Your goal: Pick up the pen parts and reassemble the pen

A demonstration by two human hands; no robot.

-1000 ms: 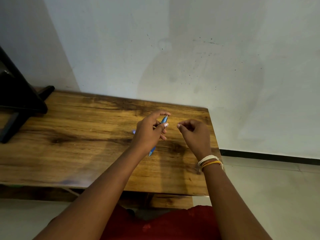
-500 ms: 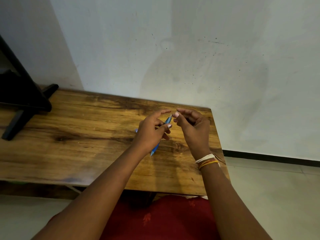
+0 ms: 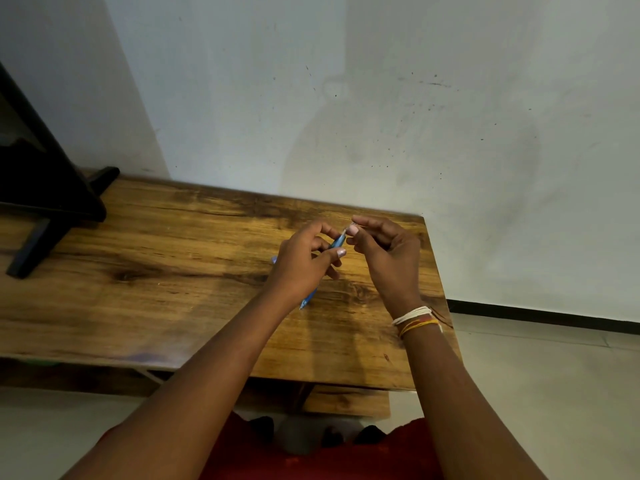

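Over the bench's (image 3: 138, 306) right half, toward the back edge: black stand (image 3: 45, 188) is seen at the far left end. Blue pen (image 3: 337, 242) is gripped by the left hand (image 3: 304, 265), fingers curled round the barrel, tip aimed at the near edge. Its upper end is pinched by the right hand (image 3: 388, 258). Thread bands (image 3: 415, 318) are worn on the right wrist.

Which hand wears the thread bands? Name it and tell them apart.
The right hand: white and orange thread bands circle its wrist. The left hand, gripping the blue pen, has a bare wrist.
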